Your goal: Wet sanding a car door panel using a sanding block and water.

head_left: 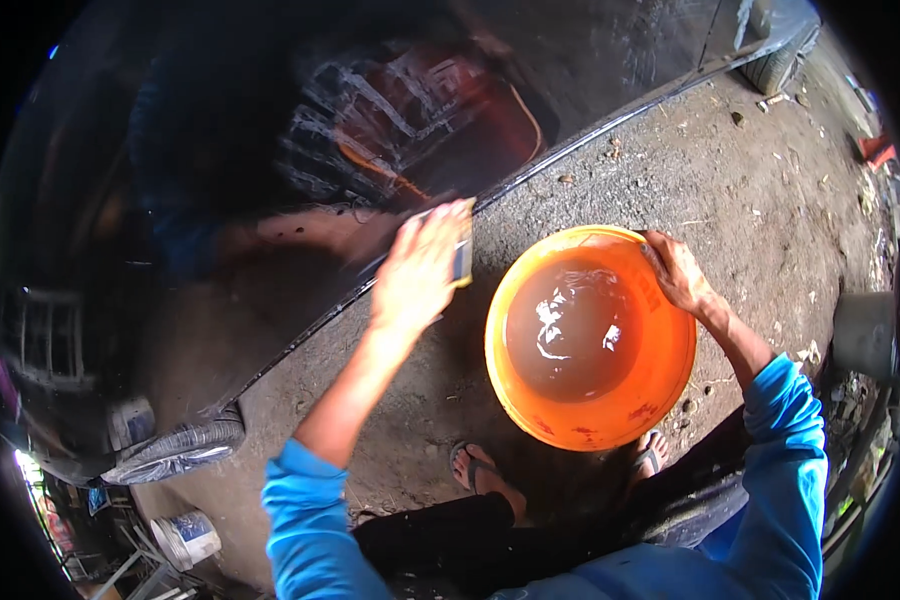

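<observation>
My left hand (419, 262) presses on a flat dark pad with a yellowish edge (462, 262), at the lower edge of a dark, glossy car body (200, 130). The hand is slightly blurred and covers most of the pad. My right hand (680, 272) grips the right rim of an orange plastic basin (520, 400), its fingers curled over it. The basin holds murky greyish-brown water (570, 360) and sits just right of my left forearm, above my sandaled feet.
Rough dirt and gravel ground (750, 200) runs beside the car. A tyre (175, 455) is at lower left, another (775, 65) at upper right. A white bucket (188, 538) stands at lower left, a grey container (860, 335) at right. A red object (875, 150) lies beyond.
</observation>
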{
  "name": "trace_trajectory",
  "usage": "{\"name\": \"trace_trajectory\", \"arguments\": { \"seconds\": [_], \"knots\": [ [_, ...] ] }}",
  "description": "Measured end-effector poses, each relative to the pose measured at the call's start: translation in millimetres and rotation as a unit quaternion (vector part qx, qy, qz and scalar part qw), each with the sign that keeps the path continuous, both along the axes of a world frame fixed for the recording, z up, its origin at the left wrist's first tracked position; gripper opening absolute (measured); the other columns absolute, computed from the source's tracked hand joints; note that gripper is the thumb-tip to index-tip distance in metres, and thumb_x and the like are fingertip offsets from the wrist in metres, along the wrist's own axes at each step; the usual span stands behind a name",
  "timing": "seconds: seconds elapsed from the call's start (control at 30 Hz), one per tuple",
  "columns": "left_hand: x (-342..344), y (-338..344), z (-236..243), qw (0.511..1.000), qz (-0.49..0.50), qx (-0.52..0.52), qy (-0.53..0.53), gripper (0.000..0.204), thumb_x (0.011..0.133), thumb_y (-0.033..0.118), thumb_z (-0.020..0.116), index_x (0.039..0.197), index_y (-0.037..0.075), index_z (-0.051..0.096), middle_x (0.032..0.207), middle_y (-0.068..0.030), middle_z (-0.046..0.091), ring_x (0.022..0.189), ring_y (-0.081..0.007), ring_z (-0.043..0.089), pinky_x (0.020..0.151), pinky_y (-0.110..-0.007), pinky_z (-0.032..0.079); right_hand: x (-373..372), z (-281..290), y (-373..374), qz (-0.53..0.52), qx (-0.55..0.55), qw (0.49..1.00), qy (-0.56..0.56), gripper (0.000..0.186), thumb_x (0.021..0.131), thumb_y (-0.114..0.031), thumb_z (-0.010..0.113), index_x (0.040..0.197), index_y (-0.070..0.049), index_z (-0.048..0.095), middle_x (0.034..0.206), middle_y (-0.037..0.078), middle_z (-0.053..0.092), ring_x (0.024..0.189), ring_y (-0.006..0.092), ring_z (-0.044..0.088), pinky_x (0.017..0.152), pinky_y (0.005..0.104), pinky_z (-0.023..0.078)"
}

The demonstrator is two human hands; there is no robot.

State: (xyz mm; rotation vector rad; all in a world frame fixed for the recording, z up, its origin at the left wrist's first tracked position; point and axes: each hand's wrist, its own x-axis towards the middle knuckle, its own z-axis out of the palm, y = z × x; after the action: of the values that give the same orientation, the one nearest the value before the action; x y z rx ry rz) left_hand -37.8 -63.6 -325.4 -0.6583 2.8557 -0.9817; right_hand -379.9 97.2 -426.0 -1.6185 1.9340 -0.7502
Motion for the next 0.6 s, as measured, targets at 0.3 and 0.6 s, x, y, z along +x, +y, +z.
{"name": "trace_trajectory", "arguments": {
  "seconds": [0.3,0.6],
  "knots": [
    [165,10,-6,0.996,0.028,-0.041,-0.071,0.079,0.069,0.034,0.074,0.138,0.005,0.051,0.145,-0.0087,0.049,0.136,-0.0229,0.041,0.115,-0.047,0.023,6,-7,0,-0.022,0.004,1.000,-0.001,0.020,0.099,-0.017,0.048,0.109,-0.002,0.058,0.096,0.024,0.061,0.096,0.0450,0.058,0.084,0.0505,0.047],
    [-68,-1,3,1.000,-0.002,0.027,-0.001,0.073,0.082,0.039,0.063,0.142,0.002,0.044,0.151,-0.0091,0.042,0.141,-0.0213,0.035,0.117,-0.043,0.023,9,-14,1,-0.046,-0.031,0.998,-0.022,0.019,0.098,-0.018,0.049,0.107,-0.003,0.058,0.098,0.023,0.063,0.101,0.0433,0.057,0.088,0.0507,0.046]
  ]
}}
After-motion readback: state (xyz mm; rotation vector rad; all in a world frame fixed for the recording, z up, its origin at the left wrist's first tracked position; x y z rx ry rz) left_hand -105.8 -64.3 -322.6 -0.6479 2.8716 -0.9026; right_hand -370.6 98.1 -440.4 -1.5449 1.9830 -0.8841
